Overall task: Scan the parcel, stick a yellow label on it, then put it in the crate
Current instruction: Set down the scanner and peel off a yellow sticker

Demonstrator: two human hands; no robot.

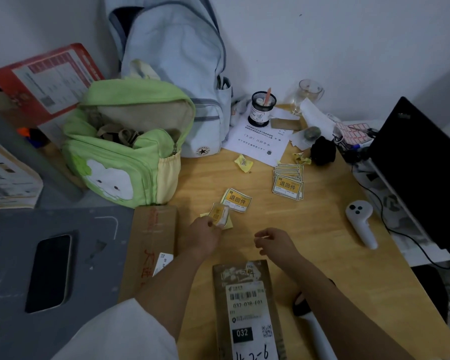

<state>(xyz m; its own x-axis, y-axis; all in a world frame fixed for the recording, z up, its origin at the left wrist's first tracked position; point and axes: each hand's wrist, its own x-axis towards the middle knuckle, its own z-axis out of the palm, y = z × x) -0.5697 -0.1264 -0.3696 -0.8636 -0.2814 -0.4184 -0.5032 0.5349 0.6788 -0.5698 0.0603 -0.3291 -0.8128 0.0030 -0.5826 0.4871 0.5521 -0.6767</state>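
The parcel (247, 310) lies flat on the wooden surface (309, 229), between the forearms. Just beyond it, the left hand (204, 233) pinches a curled yellow label (220, 215); the right hand (273, 241) hovers loosely curled, holding nothing.

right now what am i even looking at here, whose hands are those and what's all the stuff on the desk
This is one picture from a camera worn on a person's head, looking down at their own bare hands over a wooden desk. No machine is involved.

The left hand pinches a yellow label, partly peeled and curled. The right hand hovers beside it, fingers curled, holding nothing that I can make out.

Nearest the person lies a brown parcel with a barcode sticker. More yellow labels lie loose and in a stack. A white handheld scanner rests to the right. A green backpack and a pale blue one stand behind.
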